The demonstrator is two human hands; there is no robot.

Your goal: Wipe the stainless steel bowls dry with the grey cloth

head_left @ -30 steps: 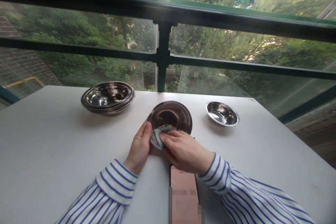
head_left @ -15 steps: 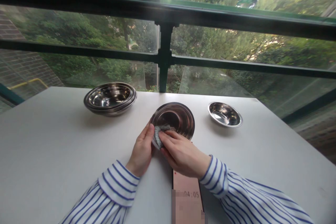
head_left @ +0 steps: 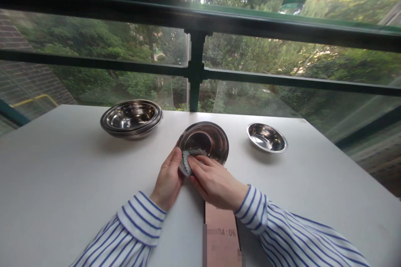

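A stainless steel bowl [head_left: 205, 138] is held tilted just beyond the fingers, its round mouth turned up toward the camera and its near edge partly hidden. On the white table [head_left: 62, 154], a stack of bowls [head_left: 131, 117] lies left of the fingers and a single bowl [head_left: 267, 137] right of them. The rim is gripped by the left hand [head_left: 168, 179]. With the right hand [head_left: 213, 185], a grey cloth [head_left: 187, 162] is pressed by bent fingers [head_left: 200, 167], apparently against the bowl's inner wall.
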